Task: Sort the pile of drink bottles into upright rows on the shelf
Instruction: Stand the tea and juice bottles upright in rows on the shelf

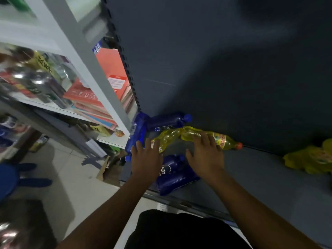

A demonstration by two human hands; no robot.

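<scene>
The left hand (146,159) and right hand (204,155) are hovering, fingers spread and gripping nothing, over the pile of bottles (176,175) at the shelf's (269,177) left end. The right fingertips are lying over a yellow bottle (225,141). Sorting seems to be only starting, and the next move is probably gripping one bottle and standing it upright.

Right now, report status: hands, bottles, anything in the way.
Left hand open, right hand open, both above the blue bottles and yellow bottles. All lying flat on shelf, none upright. No obstruction seen.
</scene>
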